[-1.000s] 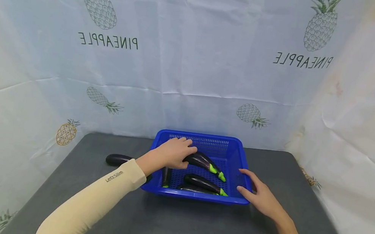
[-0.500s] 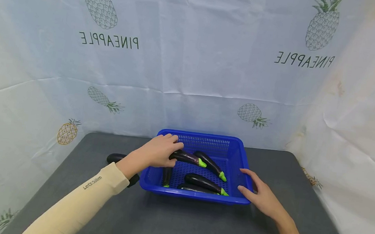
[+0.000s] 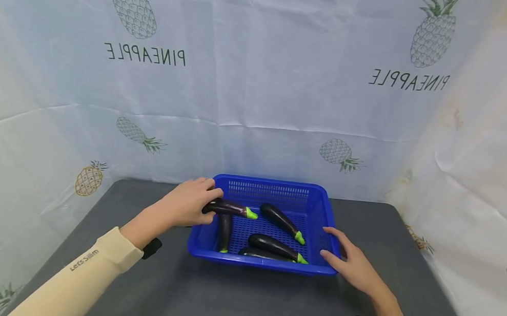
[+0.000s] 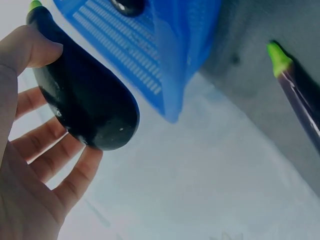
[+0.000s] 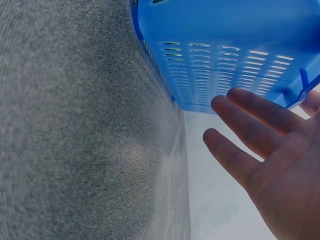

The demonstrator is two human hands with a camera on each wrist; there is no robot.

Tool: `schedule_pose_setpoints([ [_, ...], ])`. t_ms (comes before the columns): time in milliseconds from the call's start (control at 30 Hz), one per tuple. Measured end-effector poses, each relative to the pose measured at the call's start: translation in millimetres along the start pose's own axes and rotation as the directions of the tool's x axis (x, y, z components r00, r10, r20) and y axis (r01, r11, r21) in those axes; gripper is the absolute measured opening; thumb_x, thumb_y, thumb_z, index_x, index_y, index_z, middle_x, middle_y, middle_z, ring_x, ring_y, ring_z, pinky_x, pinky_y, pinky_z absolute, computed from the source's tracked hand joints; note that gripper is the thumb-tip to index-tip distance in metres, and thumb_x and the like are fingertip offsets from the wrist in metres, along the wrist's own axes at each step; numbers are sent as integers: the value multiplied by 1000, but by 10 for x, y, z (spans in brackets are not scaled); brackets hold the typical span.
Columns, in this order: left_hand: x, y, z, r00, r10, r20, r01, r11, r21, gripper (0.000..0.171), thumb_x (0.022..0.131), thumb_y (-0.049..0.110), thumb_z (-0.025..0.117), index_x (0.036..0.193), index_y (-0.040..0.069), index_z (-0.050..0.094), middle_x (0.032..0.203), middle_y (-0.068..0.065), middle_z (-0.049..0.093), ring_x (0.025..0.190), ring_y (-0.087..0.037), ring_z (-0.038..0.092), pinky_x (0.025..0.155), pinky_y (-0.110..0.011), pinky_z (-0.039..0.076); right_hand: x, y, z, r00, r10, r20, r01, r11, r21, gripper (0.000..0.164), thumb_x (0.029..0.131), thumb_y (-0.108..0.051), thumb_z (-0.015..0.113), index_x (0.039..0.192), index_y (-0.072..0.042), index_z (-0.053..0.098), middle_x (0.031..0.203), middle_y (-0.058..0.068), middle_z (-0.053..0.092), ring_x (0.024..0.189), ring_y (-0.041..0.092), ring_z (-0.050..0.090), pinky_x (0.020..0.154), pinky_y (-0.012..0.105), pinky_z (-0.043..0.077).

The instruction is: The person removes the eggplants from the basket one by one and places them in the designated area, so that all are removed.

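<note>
My left hand (image 3: 193,200) holds a dark purple eggplant (image 3: 229,207) above the left side of a blue plastic basket (image 3: 262,263). In the left wrist view, thumb and fingers hold this eggplant (image 4: 92,95) along its sides, its rounded end pointing out of the hand. Several more eggplants lie in the basket, one (image 3: 281,221) at the right and another (image 3: 274,245) near the front. At the basket's right wall is my right hand (image 3: 355,265); in the right wrist view its fingers (image 5: 250,122) are extended beside the slotted outer wall.
Another eggplant (image 4: 295,95) lies on the table outside the basket in the left wrist view; the left hand and arm mostly hide it from the head view. The grey table (image 3: 243,301) meets pineapple-printed white sheeting (image 3: 277,104) at the back and sides.
The left hand has moved left with the eggplant, from the middle of the basket to over its left rim. The right hand and basket have stayed in place.
</note>
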State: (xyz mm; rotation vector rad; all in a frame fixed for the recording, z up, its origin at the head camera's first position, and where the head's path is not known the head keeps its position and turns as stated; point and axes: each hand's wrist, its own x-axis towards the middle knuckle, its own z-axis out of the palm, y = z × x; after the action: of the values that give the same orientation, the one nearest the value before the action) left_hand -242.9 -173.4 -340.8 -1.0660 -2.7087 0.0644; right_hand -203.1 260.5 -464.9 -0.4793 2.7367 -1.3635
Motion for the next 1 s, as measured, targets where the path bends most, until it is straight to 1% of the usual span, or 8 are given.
schedule_pose_setpoints([
  [100, -88, -66, -25, 1000, -25, -14, 25, 1000, -13, 29, 86, 24, 76, 110, 14, 64, 90, 1, 49, 75, -18, 42, 65, -34, 38, -1, -8, -7, 1000, -3, -2, 3, 1000, -1, 61, 103, -31, 61, 155, -12, 36, 155, 30, 35, 130, 51, 51, 93, 59, 52],
  [233, -192, -157, -38, 998, -55, -39, 54, 998, -20, 32, 85, 23, 76, 114, 12, 66, 93, 0, 51, 76, -18, 43, 63, -34, 39, -2, -16, -16, 1000, -14, -6, 14, 1000, -11, 61, 103, -31, 61, 155, -12, 36, 155, 29, 36, 132, 51, 49, 96, 62, 48],
  [400, -310, -259, -42, 994, -93, -57, 92, 996, -18, 34, 84, 22, 77, 116, 11, 67, 92, -2, 52, 75, -18, 44, 61, -34, 39, 7, -5, -2, 1000, -16, -3, 16, 1000, -13, 61, 103, -31, 61, 155, -12, 36, 155, 29, 36, 131, 51, 49, 95, 61, 50],
  [733, -573, -446, -61, 984, -174, -46, 173, 984, -31, 34, 83, 18, 77, 115, 11, 66, 93, -3, 52, 74, -19, 44, 63, -36, 40, 3, 4, 9, 1000, -26, -6, 25, 999, -19, 61, 103, -31, 61, 155, -11, 36, 155, 28, 36, 132, 52, 48, 97, 63, 47],
  [900, -702, -545, -12, 978, -205, -46, 203, 979, -36, 36, 82, 18, 77, 116, 8, 66, 96, -6, 56, 78, -23, 50, 66, -41, 44, -4, -4, 1, 999, -36, -8, 36, 999, -19, 61, 103, -32, 61, 155, -11, 36, 156, 26, 36, 137, 52, 43, 103, 66, 41],
  [1000, -774, -596, 30, 973, -225, -43, 223, 974, -38, 37, 82, 17, 77, 116, 7, 67, 100, -8, 57, 83, -25, 52, 66, -43, 46, -10, -4, -3, 999, -39, -6, 38, 999, -20, 61, 103, -32, 61, 155, -10, 36, 156, 27, 36, 136, 52, 43, 102, 65, 41],
])
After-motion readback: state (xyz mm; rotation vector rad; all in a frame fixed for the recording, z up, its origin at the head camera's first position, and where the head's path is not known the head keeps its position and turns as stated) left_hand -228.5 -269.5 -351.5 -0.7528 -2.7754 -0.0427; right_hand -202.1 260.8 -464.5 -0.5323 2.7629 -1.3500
